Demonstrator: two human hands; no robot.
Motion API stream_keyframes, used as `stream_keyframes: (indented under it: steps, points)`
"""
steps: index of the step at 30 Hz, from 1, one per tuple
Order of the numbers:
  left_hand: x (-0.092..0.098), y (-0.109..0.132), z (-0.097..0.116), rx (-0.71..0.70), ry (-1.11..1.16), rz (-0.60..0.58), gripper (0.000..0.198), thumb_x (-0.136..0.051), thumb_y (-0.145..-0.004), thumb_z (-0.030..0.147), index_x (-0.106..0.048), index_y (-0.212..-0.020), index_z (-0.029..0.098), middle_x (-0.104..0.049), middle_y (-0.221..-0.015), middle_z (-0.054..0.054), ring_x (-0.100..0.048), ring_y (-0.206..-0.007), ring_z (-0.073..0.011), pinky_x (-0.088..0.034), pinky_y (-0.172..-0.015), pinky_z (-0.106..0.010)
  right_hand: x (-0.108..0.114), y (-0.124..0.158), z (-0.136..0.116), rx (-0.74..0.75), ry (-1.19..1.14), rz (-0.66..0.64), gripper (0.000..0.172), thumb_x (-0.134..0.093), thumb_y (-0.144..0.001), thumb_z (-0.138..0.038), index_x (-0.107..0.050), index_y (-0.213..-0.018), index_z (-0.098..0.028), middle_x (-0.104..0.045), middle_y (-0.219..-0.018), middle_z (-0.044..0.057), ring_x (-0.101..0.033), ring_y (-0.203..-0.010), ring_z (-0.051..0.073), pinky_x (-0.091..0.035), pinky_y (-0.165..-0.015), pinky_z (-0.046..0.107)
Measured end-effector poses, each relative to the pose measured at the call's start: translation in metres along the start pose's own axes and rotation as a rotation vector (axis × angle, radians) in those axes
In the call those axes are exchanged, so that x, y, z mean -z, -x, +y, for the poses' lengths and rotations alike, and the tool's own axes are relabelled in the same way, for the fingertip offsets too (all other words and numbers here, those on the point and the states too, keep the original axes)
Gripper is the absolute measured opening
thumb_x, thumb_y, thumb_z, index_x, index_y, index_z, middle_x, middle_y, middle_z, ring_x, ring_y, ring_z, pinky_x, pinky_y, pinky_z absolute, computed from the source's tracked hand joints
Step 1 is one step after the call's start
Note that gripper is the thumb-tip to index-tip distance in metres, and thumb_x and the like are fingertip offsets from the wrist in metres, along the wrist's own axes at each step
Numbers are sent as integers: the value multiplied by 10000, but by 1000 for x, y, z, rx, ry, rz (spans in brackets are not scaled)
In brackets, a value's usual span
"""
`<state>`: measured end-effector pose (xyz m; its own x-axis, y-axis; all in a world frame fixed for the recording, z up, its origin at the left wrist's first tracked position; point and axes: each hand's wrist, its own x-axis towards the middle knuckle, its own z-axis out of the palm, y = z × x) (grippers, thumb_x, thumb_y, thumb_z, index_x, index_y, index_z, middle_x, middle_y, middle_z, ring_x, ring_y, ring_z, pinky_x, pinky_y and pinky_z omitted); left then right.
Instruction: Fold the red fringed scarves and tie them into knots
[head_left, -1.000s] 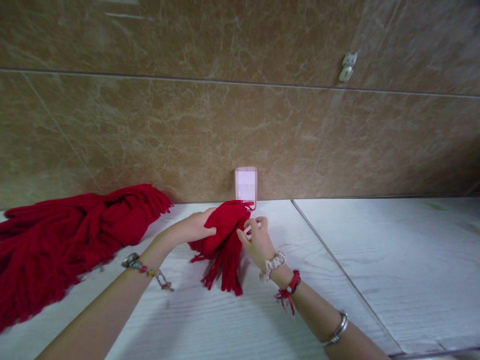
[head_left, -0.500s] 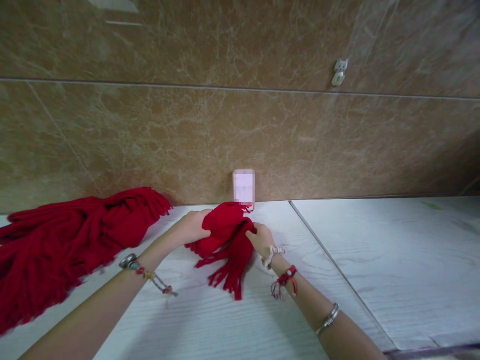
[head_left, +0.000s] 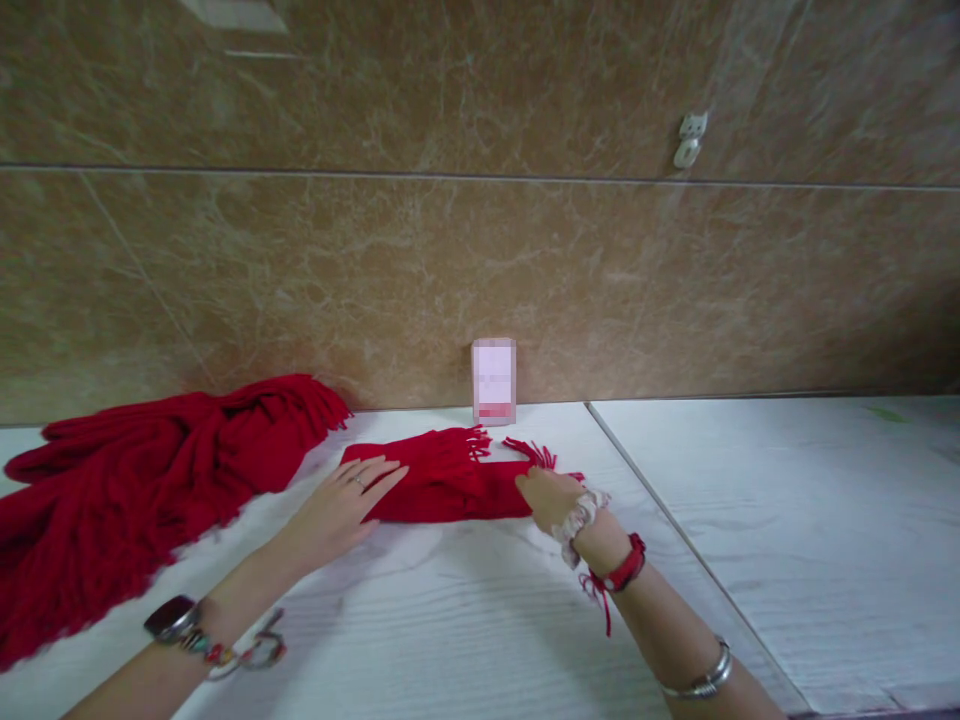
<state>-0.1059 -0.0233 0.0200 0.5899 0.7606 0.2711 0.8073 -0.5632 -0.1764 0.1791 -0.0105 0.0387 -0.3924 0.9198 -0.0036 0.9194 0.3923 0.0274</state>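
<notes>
Left hand (head_left: 346,503): open and flat, with the fingers spread out. It lies on the left end of the folded red scarf (head_left: 442,487).
Right hand (head_left: 546,494): touches the right end of the scarf. Its fingers are bent and hidden, so you cannot tell if it pinches the cloth or only presses on it.
Where the scarf is: flat in a long strip on the white table (head_left: 450,630), between the two hands and close to the wall.
Fringe (head_left: 529,453): sticks out at the right end, just behind the right hand.
Red pile (head_left: 142,490): more red cloth with fringe, heaped on the table just beside the scarf's left end.
Pink card (head_left: 493,381): stands against the wall, just behind the scarf.
Brown wall (head_left: 450,270): shiny stone, with a small white hook (head_left: 688,140) high up on the right.
Left wrist: a dark watch (head_left: 172,618) and a bead bracelet.
Right wrist: a white scrunchie (head_left: 576,517), a red band (head_left: 624,574), and a silver bangle (head_left: 701,682) farther up the arm.
</notes>
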Motion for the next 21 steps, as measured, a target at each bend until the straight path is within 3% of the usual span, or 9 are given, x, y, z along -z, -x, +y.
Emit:
stream_keyframes:
  steps: [3,6,8,12,15,18,21]
  points:
    - [6,0,-1,27,59,-19,498,-513,-751,336,-446,-1230,216,-545,-1167,-73,-493,-1059,-236,-382,-904,-364,6,3,-7,-8,7,-19,101,-575,-716,-169,-659,-771,-156,-635,-882,134,-600,-805,261,-478,-667,380]
    - [16,-18,5,38,93,-41,528,-513,-759,395,-431,-1246,208,-496,-1223,-86,-453,-1109,-247,-351,-933,-379,4,-2,-11,-48,-25,129,246,-471,-815,-261,-627,-948,-125,-580,-1048,155,-528,-994,261,-419,-835,390]
    - [18,-33,12,31,98,-79,626,-564,-717,415,-381,-1283,223,-407,-1313,-92,-366,-1190,-279,-314,-960,-410,-8,-9,-11,-31,-62,176,335,-435,-840,-285,-545,-1114,-128,-520,-1170,147,-455,-1098,252,-372,-904,392]
    - [6,-48,21,17,91,-201,829,-639,-633,427,-258,-1343,233,-280,-1395,-109,-272,-1247,-313,-276,-977,-445,-42,-18,-3,77,-95,85,464,-394,-855,-388,-392,-1278,-196,-402,-1319,96,-344,-1196,285,-320,-933,481]
    - [-5,-45,19,15,79,-183,835,-632,-639,427,-233,-1350,246,-285,-1393,-112,-304,-1236,-291,-257,-987,-439,-53,-18,13,-52,-55,43,430,-350,-869,-399,-393,-1275,-264,-381,-1339,77,-343,-1188,324,-299,-896,564]
    - [-11,-38,15,14,65,-133,800,-614,-663,437,-237,-1346,263,-297,-1389,-100,-314,-1232,-280,-245,-993,-435,-48,-15,33,-258,0,6,389,-428,-842,-334,-437,-1230,-308,-434,-1294,87,-397,-1142,334,-296,-852,609]
    - [-12,-34,12,-7,52,-123,778,-606,-677,441,-247,-1343,263,-285,-1396,-90,-307,-1235,-280,-239,-998,-433,-36,-13,44,-378,39,1,419,-491,-796,-225,-470,-1214,-218,-429,-1284,155,-351,-1168,376,-242,-852,656]
